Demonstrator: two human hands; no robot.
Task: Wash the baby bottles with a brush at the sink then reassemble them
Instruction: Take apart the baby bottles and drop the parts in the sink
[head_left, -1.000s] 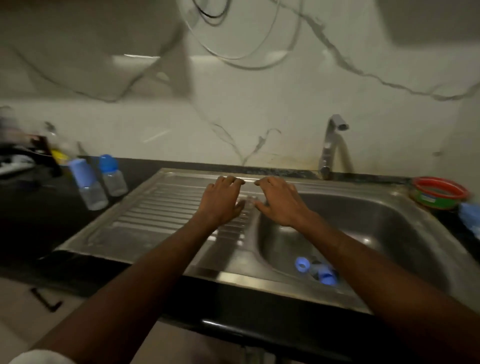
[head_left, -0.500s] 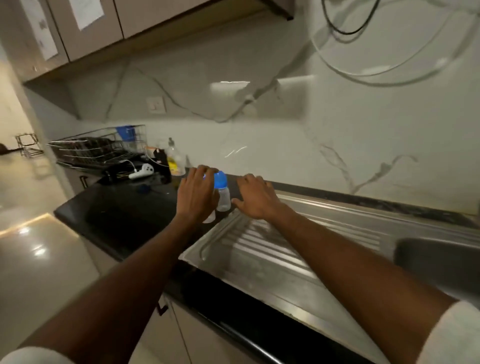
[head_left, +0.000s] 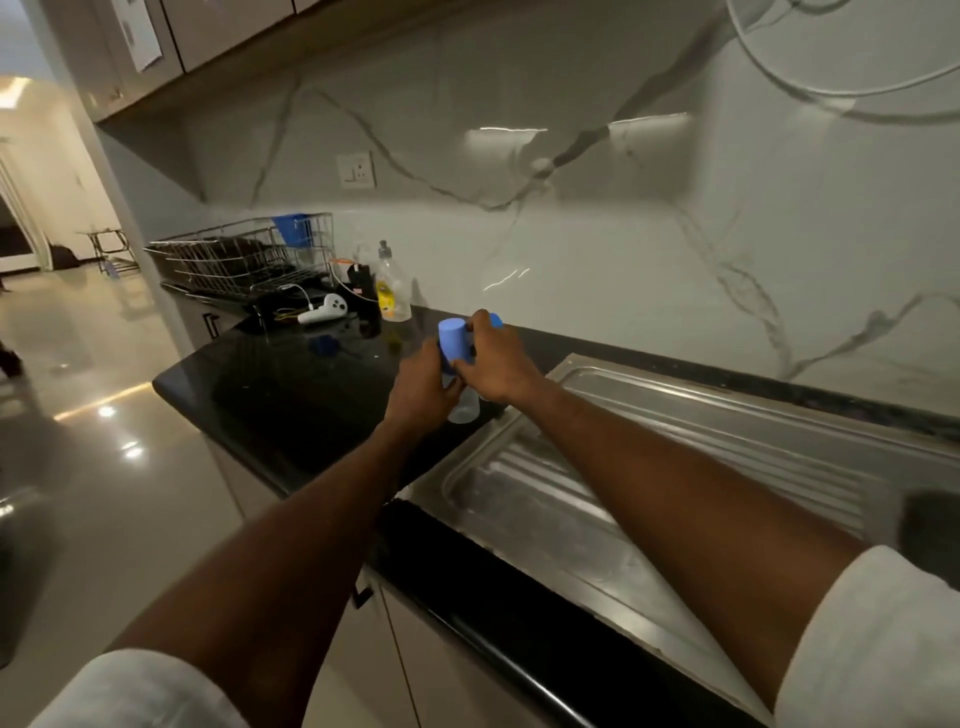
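Observation:
A clear baby bottle (head_left: 464, 409) with a tall blue cap (head_left: 451, 338) stands at the countertop's edge beside the drainboard. My left hand (head_left: 422, 388) grips its body just under the cap. My right hand (head_left: 500, 362) pinches the blue cap from the other side, thumb low and fingers over the top. Behind my right fingers a sliver of a second bottle's blue cap (head_left: 496, 319) shows; the rest of that bottle is hidden.
A steel drainboard (head_left: 675, 467) runs right toward the sink basin (head_left: 930, 525). On the black countertop (head_left: 291, 400) stand a dish soap bottle (head_left: 392, 291), a white controller (head_left: 324, 310) with cables, and a wire dish rack (head_left: 239, 260). Open floor lies left.
The view swung left from the sink basin to the counter. Both hands moved from the sink rim to the bottles and took hold of the nearer one.

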